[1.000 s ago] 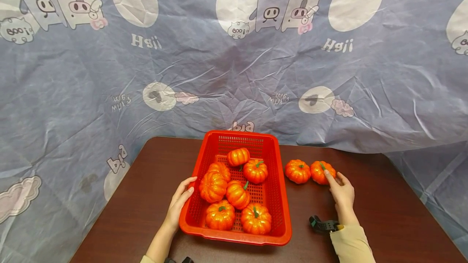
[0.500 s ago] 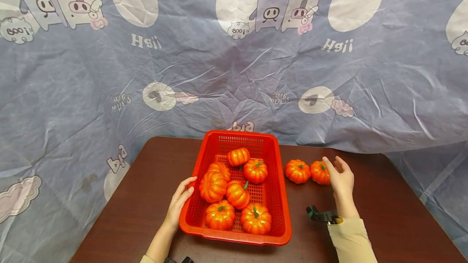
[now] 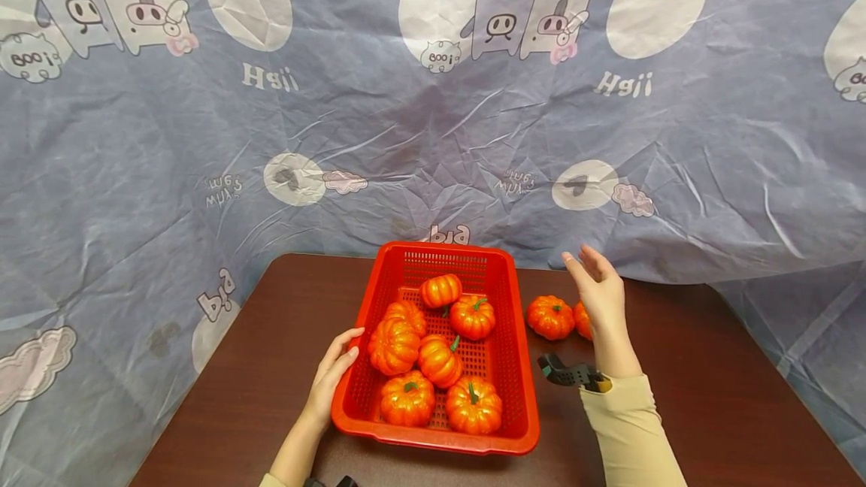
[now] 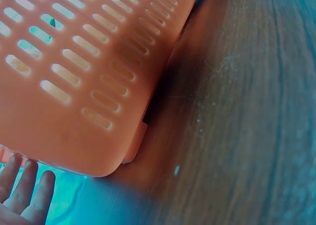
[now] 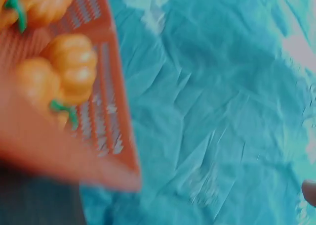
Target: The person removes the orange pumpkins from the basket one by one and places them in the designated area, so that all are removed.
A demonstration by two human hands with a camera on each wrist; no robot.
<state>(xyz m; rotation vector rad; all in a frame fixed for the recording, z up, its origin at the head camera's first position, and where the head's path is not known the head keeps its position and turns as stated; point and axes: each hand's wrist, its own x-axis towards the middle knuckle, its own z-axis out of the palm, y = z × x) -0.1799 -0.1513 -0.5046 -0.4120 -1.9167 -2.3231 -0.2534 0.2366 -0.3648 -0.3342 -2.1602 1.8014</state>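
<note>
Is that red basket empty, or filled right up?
Neither, it's partly filled: the basket has seven pumpkins inside, with bare patches of its floor showing between them.

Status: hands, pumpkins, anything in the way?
Left hand touching basket rim; right hand holding nothing. Seven pumpkins in basket, two more on table to its right. In the way: only the basket's right wall, it seems.

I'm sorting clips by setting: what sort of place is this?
Probably a makeshift indoor recording corner: a wrinkled cartoon-print cloth hangs behind a dark wood-grain table, and the person wears a black wrist-mounted device.
</note>
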